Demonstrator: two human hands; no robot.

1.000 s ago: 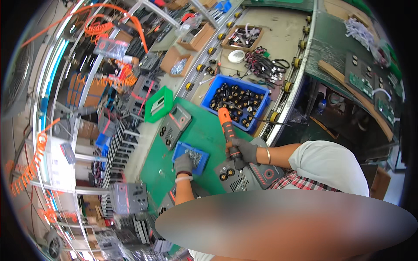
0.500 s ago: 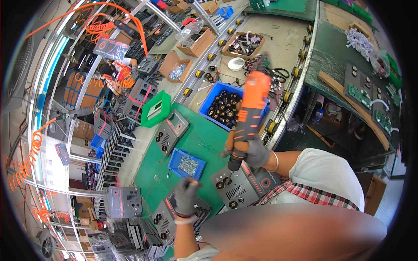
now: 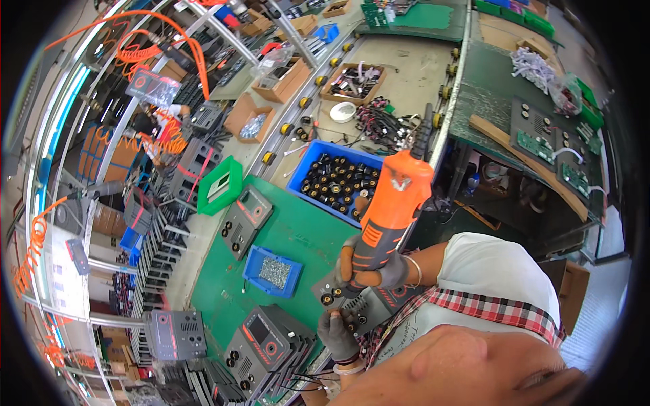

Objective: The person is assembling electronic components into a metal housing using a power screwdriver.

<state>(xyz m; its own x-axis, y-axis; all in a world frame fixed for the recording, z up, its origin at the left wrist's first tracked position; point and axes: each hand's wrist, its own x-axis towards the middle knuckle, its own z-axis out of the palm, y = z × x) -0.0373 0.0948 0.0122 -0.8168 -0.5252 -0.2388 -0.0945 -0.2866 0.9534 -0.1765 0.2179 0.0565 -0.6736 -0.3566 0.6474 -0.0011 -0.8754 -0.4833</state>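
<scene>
In my right hand (image 3: 387, 272), gloved with bare fingertips, is an orange and black electric screwdriver (image 3: 399, 186). Its lower end points down at a dark grey control panel (image 3: 376, 306) lying in front of me. Black knob-like parts (image 3: 328, 299) sit on that panel; the driver's tip is hidden. My left hand (image 3: 338, 336), gloved the same way, is at the panel's near left edge below the tool. Its fingertips are pressed together, and anything between them is too small to tell. A small blue tray (image 3: 281, 290) of silver screws (image 3: 273, 271) lies to the left.
Beyond the tool stands a large blue bin (image 3: 296, 181) of black knobs (image 3: 335, 177). Stacked grey panels (image 3: 265, 343) rise at the near left. Another panel (image 3: 245, 220) and a green tray (image 3: 232, 183) lie farther off. Wire bundles (image 3: 386, 125) lie behind the bin.
My left hand has moved right, from above the stacked panels to the panel under the driver. The screwdriver stays in my right hand, lower and tilted differently. The whole view has shifted.
</scene>
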